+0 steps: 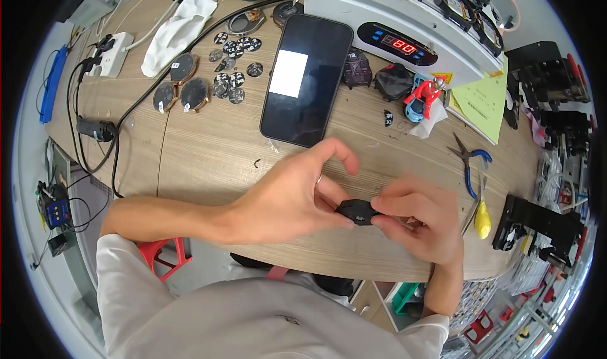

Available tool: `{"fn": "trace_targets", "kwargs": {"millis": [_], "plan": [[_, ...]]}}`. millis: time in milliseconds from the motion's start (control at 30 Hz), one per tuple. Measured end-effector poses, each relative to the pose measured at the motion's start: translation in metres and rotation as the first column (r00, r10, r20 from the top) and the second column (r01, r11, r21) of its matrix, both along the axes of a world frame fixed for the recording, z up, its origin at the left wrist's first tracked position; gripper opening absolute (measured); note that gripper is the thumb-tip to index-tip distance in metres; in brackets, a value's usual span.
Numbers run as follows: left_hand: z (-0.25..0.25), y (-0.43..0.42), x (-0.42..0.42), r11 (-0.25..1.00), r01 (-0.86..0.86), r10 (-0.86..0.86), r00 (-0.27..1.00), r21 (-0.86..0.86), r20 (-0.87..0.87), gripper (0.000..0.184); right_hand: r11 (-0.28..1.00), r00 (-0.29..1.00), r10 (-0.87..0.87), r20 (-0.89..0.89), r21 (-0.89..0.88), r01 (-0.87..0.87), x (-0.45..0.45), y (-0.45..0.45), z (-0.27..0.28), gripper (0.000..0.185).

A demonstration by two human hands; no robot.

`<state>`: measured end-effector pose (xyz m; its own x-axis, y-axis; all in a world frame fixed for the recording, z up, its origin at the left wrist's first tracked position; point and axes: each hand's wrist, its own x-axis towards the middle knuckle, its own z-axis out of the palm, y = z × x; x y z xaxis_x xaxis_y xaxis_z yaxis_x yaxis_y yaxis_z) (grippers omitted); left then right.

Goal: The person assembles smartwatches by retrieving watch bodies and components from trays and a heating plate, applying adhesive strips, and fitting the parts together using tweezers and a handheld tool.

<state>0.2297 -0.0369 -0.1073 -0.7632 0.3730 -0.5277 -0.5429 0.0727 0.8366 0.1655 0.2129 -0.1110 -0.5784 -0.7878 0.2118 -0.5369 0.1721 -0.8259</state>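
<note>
Wood-grain tabletop (208, 169), near side: black case pinched two-handed

Small black faceted case (358, 213), plastic by the look, held above the near part of the tabletop, near side of a large black rectangular phone (308, 80). Left hand (278, 198): fingers clamped on the case's left edge, index raised and apart. Right hand (417, 216): fingers clamped on its right edge. Judgement: light, even pressure at the rims suits it, working low so loose bits land on wood. Fingertips cover both ends; underside hidden; small pale centre mark unreadable; right hand slightly blurred.
</note>
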Motion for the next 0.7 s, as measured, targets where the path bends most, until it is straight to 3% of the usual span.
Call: {"fn": "trace_targets", "kwargs": {"millis": [67,133,233,300,367,467,567,633,700], "plan": [[0.003,-0.001,0.000,1.000,0.018,-0.018,1.000,0.010,0.017,0.060,1.000,1.000,0.010,0.022,0.018,-0.011,0.002,0.001,-0.001,0.035],[0.001,-0.003,-0.003,0.999,0.043,-0.044,0.999,0.026,0.032,0.058,0.996,0.983,-0.083,0.162,0.057,0.074,0.005,-0.001,0.001,0.034],[-0.010,-0.006,-0.004,0.978,0.153,-0.140,0.985,0.142,-0.097,0.058,0.989,0.943,-0.144,0.300,0.080,0.125,0.004,-0.003,-0.001,0.034],[-0.018,-0.005,0.000,0.974,0.126,-0.087,0.975,0.187,-0.204,0.055,0.985,0.945,-0.162,0.286,0.102,0.138,0.005,-0.009,0.003,0.032],[-0.024,-0.003,0.003,0.966,0.083,-0.042,0.985,0.245,-0.166,0.056,0.980,0.945,-0.180,0.272,0.130,0.149,0.008,-0.014,0.008,0.031],[-0.021,-0.002,-0.001,0.944,-0.001,0.039,0.993,0.331,-0.111,0.057,0.944,0.939,-0.322,0.121,0.121,0.308,0.007,-0.010,0.005,0.027],[-0.021,-0.003,-0.005,0.932,-0.009,0.063,0.988,0.361,-0.139,0.062,0.972,0.976,-0.216,-0.036,0.084,0.219,0.000,0.002,-0.004,0.023],[-0.022,-0.004,-0.006,0.936,0.021,0.049,0.981,0.352,-0.187,0.066,0.970,0.942,-0.163,-0.294,0.128,0.208,-0.002,-0.003,0.002,0.023],[-0.023,-0.005,-0.006,0.946,0.021,0.038,0.984,0.325,-0.175,0.070,0.971,0.943,-0.173,-0.285,0.113,0.212,0.000,0.000,-0.003,0.024]]}}
